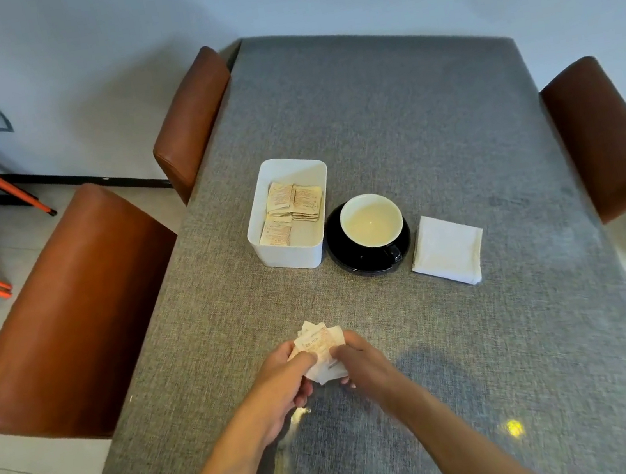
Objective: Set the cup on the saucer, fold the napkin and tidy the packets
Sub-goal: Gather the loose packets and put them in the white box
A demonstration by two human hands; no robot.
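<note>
The print on the packets is too small and blurred to read, and the left hand and right hand cover the bunch's lower part, so their count cannot be told. The cup hides the saucer's centre. The tabletop's near end and both forearms run off the bottom edge.
</note>
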